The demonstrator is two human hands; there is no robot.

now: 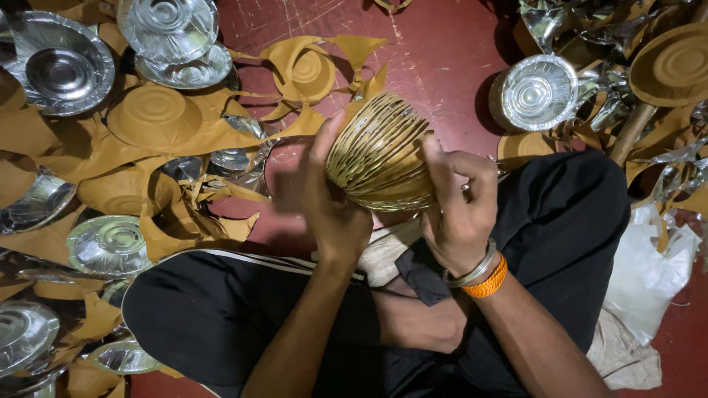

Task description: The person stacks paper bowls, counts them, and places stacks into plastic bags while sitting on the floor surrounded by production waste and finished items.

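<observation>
Both hands grip a thick nested stack of bowls (pixel 380 153) held above the lap, left hand (pixel 333 210) cupping one side, right hand (pixel 459 206) clamped on the other; the stack looks well built up, yet many loose foil-lined bowls (pixel 535 92) remain uncollected. Bowls are pressed brown paperboard with silver foil insides; jagged brown offcuts (pixel 192 140) litter the red floor (pixel 442 51)

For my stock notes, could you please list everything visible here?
bowl stack: one, gold-brown, held between both hands
foil bowls: many, silver, scattered left, one at upper right
scraps: many, tan, strewn left
floor: red, top centre
plastic bag: one, white, right
bangles: silver and orange, right wrist
trousers: black, crossed legs
left hand: grips the stack's left side
right hand: grips its right side
</observation>
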